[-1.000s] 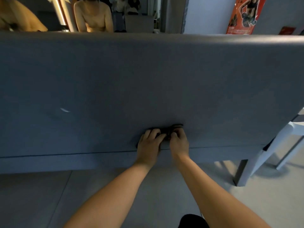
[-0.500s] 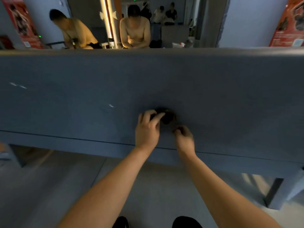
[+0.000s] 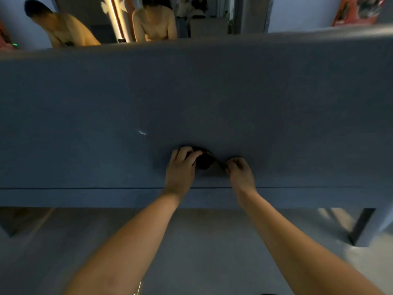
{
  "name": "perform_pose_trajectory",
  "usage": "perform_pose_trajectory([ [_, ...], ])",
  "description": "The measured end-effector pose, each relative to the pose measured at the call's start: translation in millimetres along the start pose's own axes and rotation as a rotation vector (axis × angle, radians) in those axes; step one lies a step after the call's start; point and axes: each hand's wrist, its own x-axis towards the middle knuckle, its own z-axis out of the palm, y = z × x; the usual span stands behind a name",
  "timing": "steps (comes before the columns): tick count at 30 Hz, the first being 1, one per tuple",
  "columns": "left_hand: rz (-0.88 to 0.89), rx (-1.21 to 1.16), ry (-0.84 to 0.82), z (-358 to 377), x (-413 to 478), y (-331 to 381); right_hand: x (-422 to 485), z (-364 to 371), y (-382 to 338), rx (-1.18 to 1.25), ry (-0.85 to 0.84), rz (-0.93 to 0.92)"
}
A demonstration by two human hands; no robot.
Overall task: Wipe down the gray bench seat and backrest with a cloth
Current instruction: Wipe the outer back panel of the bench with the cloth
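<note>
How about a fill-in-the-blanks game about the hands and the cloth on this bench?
1. The ____ hand pinches one corner of the dark cloth.
2. The left hand holds the rest of the cloth against the bench, so the number of hands touching the cloth is ____.
3. The small white mark on the bench lies on the ____ side of both hands.

Missing words: right; two; left.

One bench (image 3: 191,92); one cloth (image 3: 204,162); two hands: left hand (image 3: 180,169), right hand (image 3: 241,173); two people (image 3: 155,24) close behind.
</note>
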Motion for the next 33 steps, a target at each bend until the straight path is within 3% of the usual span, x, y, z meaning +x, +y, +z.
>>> perform_pose_trajectory([
  [9, 0.216, -0.034, 0.007, 38, -32, -29, -8, 43, 23, 0.075, 0.262, -0.110],
  [13, 0.308, -0.104, -0.110, 29, -41, -38, -23, 53, 18, 0.075, 0.299, -0.051],
  [20, 0.192, -0.326, -0.551, -10, -33, -35, -78, 91, 22, 0.230, 0.298, 0.251],
  [23, 0.034, -0.551, -0.699, -27, -38, -35, -91, 107, 14, 0.391, 0.298, 0.308],
  [27, -0.022, -0.722, -0.778, -37, -49, -43, -99, 126, 11, 0.537, 0.368, 0.342],
  [33, -0.015, -0.879, -0.775, -27, -28, -73, -80, 144, 5, 0.583, 0.393, 0.233],
])
